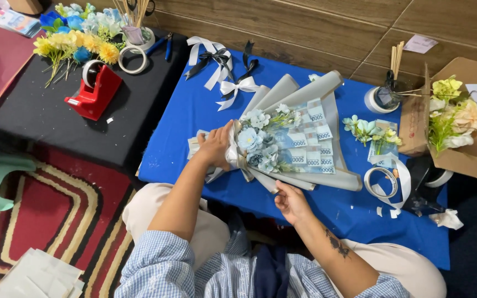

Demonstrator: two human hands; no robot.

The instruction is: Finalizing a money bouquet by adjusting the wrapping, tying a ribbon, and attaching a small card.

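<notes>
- My left hand [215, 146] sits at centre-left of the frame, fingers curled and clamped around the gathered neck of the bouquet [288, 140], where a pale ribbon [231, 154] wraps the stem end.
- My right hand [291, 201] is just below centre, fingertips pinched on the lower edge of the grey wrapping paper [327, 179], at the near fold of the cone.
- The bouquet lies flat on the blue table [194, 110], in the middle of the frame. Its long axis runs from the neck in my left hand up and to the right, where the wrap fans open toward the upper right.
- So the narrow end is at my left hand and the wide mouth points away from it; my right hand is nearer the open skirt of paper.
- Inside the wrap, blue and white flowers [258, 140] sit nearest the neck, with folded banknotes [310, 146] fanned beyond them to the right.
- Further out: a roll of tape [382, 182] to the right of the wrap, spare bows [233, 85] above it, and a red tape dispenser [95, 88] at upper left.
</notes>
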